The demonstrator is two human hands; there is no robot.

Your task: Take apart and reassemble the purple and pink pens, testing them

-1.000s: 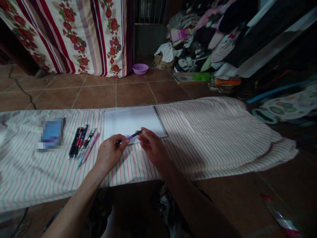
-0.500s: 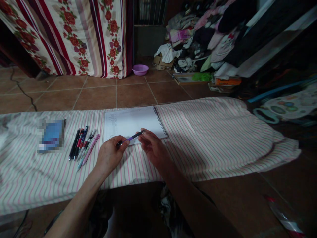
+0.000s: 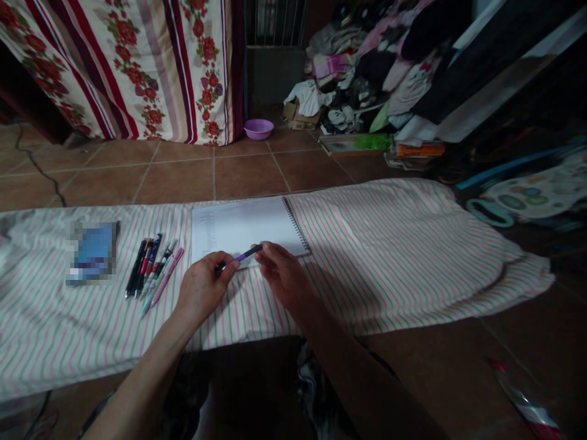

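Observation:
A purple and black pen is held slantwise over the near edge of a white spiral notebook. My left hand is closed on its lower left end, thumb and fingers pinching it. The fingers of my right hand close around the dark far end. The notebook lies open, its coil along the right side, with faint small writing at the left of the page. To the left, several pens lie side by side on the striped cloth.
A blue, pixelated object lies on the cloth at far left. Beyond, on the tiled floor, are a purple basin, a floral curtain and a heap of clothes. A clear wrapper or bottle lies at lower right.
My right fingers have moved slightly over the pen's far end, covering the tip that showed before. The left hand keeps its grip. The whole view has shifted slightly.

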